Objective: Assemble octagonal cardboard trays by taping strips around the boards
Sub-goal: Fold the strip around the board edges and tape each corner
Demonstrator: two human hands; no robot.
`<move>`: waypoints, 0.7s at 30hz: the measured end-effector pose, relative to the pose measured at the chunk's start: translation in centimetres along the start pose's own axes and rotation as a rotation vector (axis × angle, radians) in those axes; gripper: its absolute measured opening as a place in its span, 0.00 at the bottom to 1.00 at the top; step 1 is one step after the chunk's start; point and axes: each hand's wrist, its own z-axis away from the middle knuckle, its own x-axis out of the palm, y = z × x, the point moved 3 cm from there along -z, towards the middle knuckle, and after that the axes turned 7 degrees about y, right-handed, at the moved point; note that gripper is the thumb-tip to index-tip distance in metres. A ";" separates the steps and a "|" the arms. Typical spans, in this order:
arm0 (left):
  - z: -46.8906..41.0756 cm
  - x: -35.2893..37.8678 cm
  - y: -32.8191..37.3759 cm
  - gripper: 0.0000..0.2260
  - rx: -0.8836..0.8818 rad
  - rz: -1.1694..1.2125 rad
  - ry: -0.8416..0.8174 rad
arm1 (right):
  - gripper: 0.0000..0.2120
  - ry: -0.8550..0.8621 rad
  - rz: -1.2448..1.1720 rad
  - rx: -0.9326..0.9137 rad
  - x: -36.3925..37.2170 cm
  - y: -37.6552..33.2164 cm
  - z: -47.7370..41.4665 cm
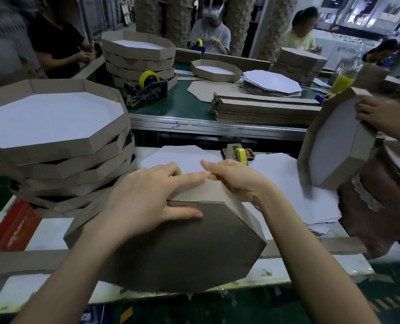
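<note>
- propping the tray (pixel 182 249) on edge at the near lip of the table (pixel 51 232), brown underside toward the camera, top tilted away.
- pressing down with the left hand (pixel 142 197): fingers straight and close together along the strip (pixel 201 192) that forms the top wall, thumb flat on the brown face just below the seam.
- gripping with the right hand (pixel 234 181) at the upper right corner, fingers curled over the rim, thumb pointing left toward the left fingertips; can't tell whether any tape is pinched there.
- just behind the right hand, a small tape dispenser (pixel 239 154) with a yellow roll, beside loose white boards (pixel 182 155) lying flat.
- to the left, a stack of finished trays (pixel 54 141), white insides up.
- off to the right, another person's hand (pixel 381 115) holding a second tray (pixel 337 148) upright on the table.
- beyond, on the green belt (pixel 182 106), a pile of strips (pixel 264 108) and more trays.
</note>
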 end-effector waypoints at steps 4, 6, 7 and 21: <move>-0.7 0.2 -0.3 0.30 0.004 0.004 -0.074 | 0.15 0.426 -0.041 0.106 -4.7 4.0 -5.0; -1.2 0.2 -0.5 0.31 -0.014 0.029 -0.080 | 0.08 0.605 0.056 0.182 -6.9 7.1 -7.2; -1.4 0.2 -0.7 0.32 -0.023 0.051 -0.079 | 0.07 0.648 0.148 0.226 -7.9 8.6 -8.1; -5.4 0.6 -0.6 0.28 -0.065 0.182 -0.230 | 0.19 0.572 0.457 0.583 -11.7 14.6 -13.7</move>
